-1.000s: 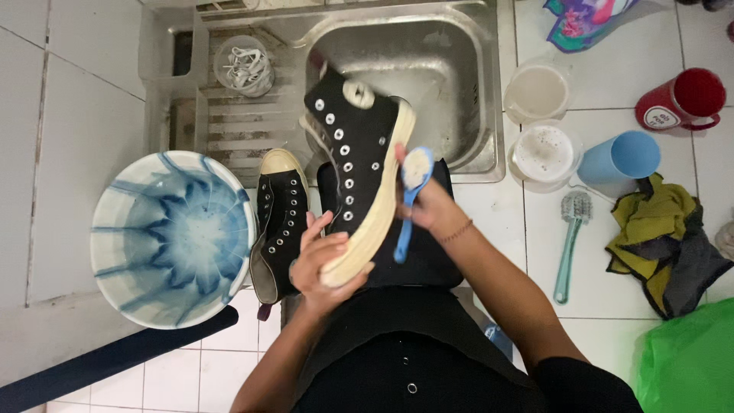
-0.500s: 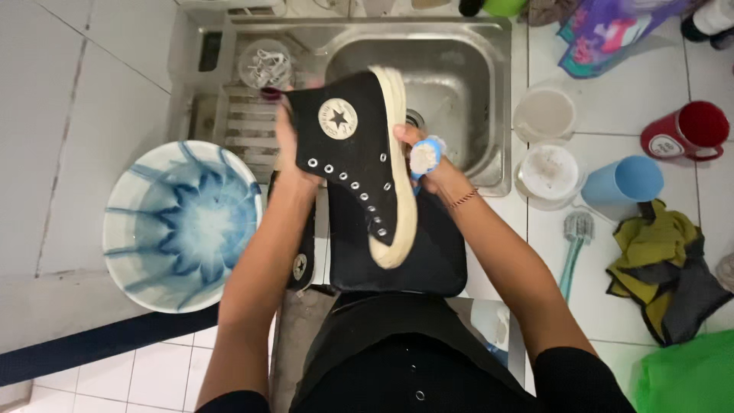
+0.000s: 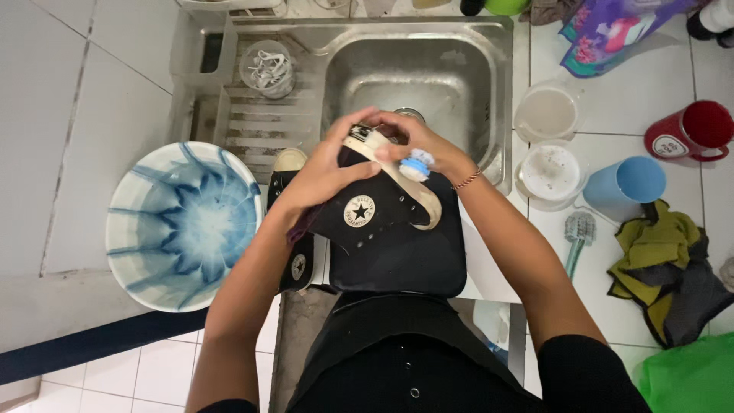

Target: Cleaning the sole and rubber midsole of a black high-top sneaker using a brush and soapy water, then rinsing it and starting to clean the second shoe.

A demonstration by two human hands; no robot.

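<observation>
My left hand (image 3: 325, 172) grips the black high-top sneaker (image 3: 375, 210), fingers wrapped over its upper and cream rubber edge, holding it tilted above a dark pad (image 3: 405, 260) at the counter's edge. My right hand (image 3: 417, 145) is clenched around a small blue-and-white brush (image 3: 417, 165), its head pressed against the sneaker's cream sole. Just left, the second black sneaker (image 3: 294, 229) lies on the counter beside a blue-and-white patterned basin (image 3: 183, 226). Beyond my hands sits the steel sink (image 3: 459, 69), with a clear cup of white laces (image 3: 266, 67) on its drainboard. To the right stand a light blue cup (image 3: 631, 183) and a red mug (image 3: 692, 131).
</observation>
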